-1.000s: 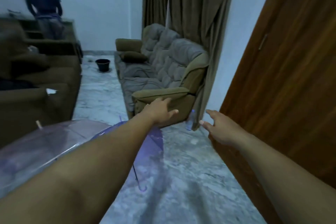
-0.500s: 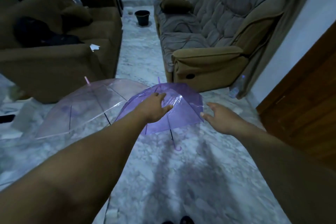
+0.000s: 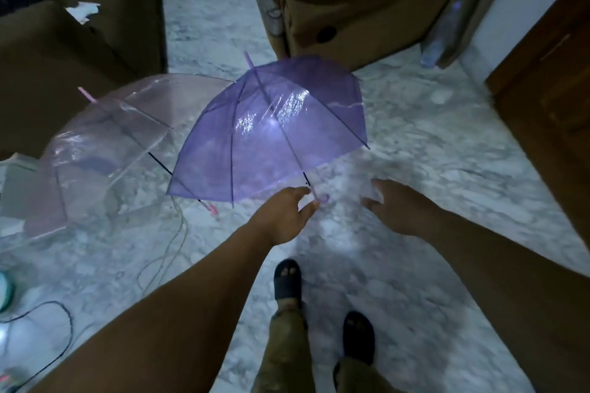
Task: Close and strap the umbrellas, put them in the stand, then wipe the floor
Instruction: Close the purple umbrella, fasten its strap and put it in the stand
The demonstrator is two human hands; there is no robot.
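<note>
Purple umbrella [image 3: 271, 131]: lying open on the marble floor [image 3: 431, 150], its curved handle [image 3: 321, 198] pointing toward the person.
Left hand [image 3: 282, 217]: reaching at the handle, grip narrow, fingertips just beside it; contact unclear.
Right hand [image 3: 396, 207]: hovering near, grip wide, holding nothing.
Clear pink umbrella [image 3: 108, 143]: lying open, beside the purple one.

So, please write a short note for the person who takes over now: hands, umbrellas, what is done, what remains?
Left hand: reaching the purple umbrella at its handle, grip not clear.
Right hand: open, holds nothing.
Purple umbrella and clear pink umbrella: both open, lying on the marble floor.
Stand: not in view.
Done: nothing yet.
Left: close and strap both, put them in the stand, wipe the floor.
</note>
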